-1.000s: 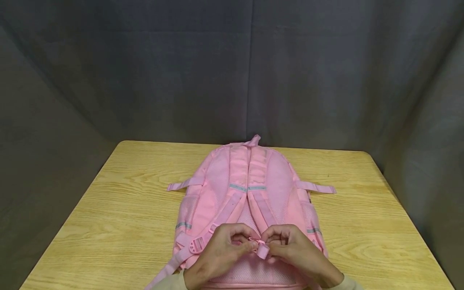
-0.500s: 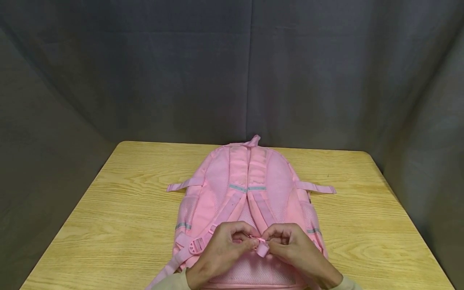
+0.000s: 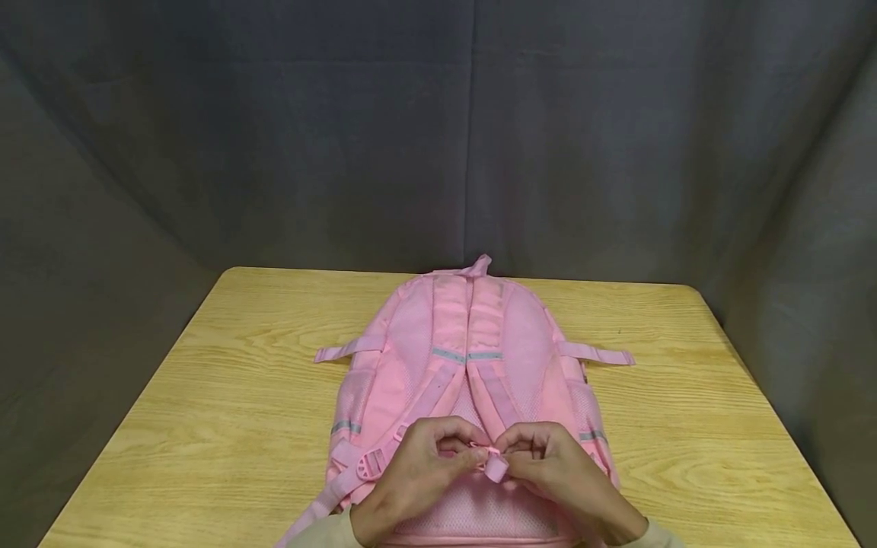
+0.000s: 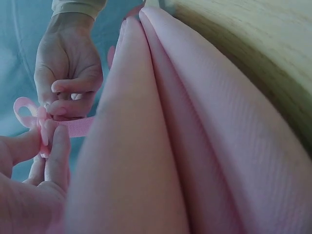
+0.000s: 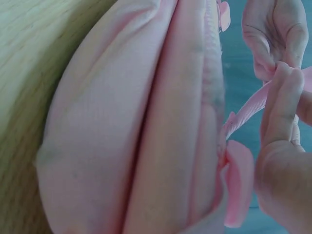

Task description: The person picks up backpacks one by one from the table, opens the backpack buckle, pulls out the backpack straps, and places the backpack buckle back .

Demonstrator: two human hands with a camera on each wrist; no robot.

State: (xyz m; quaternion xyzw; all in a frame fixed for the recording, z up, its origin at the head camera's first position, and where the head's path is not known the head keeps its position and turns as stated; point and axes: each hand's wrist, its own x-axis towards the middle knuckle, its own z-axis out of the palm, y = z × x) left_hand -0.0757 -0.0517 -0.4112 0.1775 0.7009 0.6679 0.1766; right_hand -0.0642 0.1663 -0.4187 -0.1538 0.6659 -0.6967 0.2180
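Note:
A pink backpack [image 3: 409, 320] lies with its shoulder straps facing up. Above its lower end my left hand [image 3: 426, 463] pinches a small pink plastic buckle [image 4: 43, 127] between thumb and fingers. My right hand [image 3: 555, 461] grips the pink webbing strap [image 5: 251, 107] right beside that buckle, fingertips close to the left hand's. A short loop of webbing [image 3: 496, 468] sticks out of the buckle toward the person. How far the webbing is threaded is partly hidden by the fingers.
The backpack rests on a wood-grain table [image 3: 233, 380]. Loose side straps [image 3: 597, 354] reach out left and right of it. Another strap with a pink buckle [image 3: 372, 464] runs by the left forearm. A dark grey curtain [image 3: 342, 152] surrounds the table's back and sides.
Both hands stay almost in place, with the left shifted very slightly upward. The webbing loop at the buckle has turned and moved up a little.

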